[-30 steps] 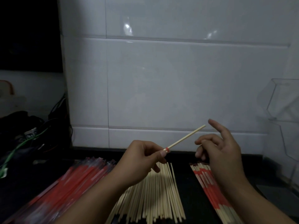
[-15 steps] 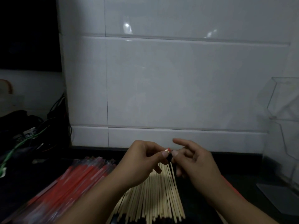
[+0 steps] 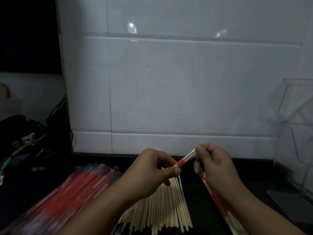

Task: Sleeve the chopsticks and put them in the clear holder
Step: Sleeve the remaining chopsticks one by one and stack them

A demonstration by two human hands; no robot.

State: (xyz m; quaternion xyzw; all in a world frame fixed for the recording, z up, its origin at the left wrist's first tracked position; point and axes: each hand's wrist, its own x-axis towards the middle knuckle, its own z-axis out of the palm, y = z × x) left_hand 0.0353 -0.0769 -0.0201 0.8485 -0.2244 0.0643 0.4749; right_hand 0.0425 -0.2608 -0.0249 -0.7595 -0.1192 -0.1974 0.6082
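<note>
Fingers (image 3: 176, 170) of your left hand (image 3: 152, 170) pinch the red mouth of a sleeve (image 3: 179, 163), thumb underneath, so the opening stays steady and faces the other hand. Your right hand (image 3: 215, 165) has its fingers curled round the far end of a pair of chopsticks (image 3: 189, 156), which bridges the small gap between the two hands, tilted up to the right. That grip looks meant to feed the pair in along its own length; how far the sticks sit inside the sleeve is hard to tell in this dim light.

Both hands work just above the worktop (image 3: 198, 187), close to the stock, and that seems to be the point of the layout. Bare sticks (image 3: 162, 209) lie fanned directly below your hands. A stack of red sleeves (image 3: 74, 189) lies to the left, beside your left forearm. On the right, partly hidden under your right wrist, lie some red-and-white pieces (image 3: 218, 202); whether these are finished pairs I cannot say.

Your holder (image 3: 298, 133) stands at the right edge against the tiled wall (image 3: 169, 90), well apart from the hands, and nothing shows inside it from here. By my reading the sleeving step is in hand and the drop into the holder is yet to come; you will need a reach to the right for it.
</note>
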